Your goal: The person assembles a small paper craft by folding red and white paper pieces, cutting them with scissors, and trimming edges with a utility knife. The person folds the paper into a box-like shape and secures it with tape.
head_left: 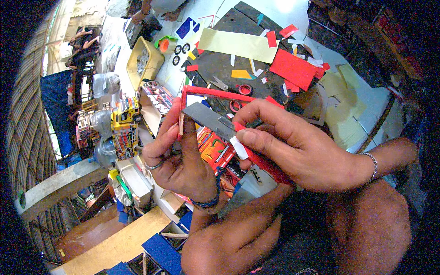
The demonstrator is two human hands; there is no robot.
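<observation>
My left hand (181,167) is closed on the left corner of a thin red-edged frame (217,93), its fingers at the upright side. My right hand (307,146) pinches a flat grey metal blade (204,118) between thumb and forefinger. Leftward from that pinch, the blade reaches to the frame's left side; whether its tip touches is unclear. A small white strip (238,147) sticks out below my right thumb. Part of the frame's near red side is hidden behind my right hand. Beneath the frame lies a printed red and orange panel (213,149).
A dark board (211,68) ahead bears scissors (219,83), a red tape roll (245,89), a red sheet (293,68), a cream strip (238,44) and scraps. Toy wheels (178,49), a yellow basin (160,64) and a toy truck (126,112) stand left. Blue-topped boxes (161,249) are near.
</observation>
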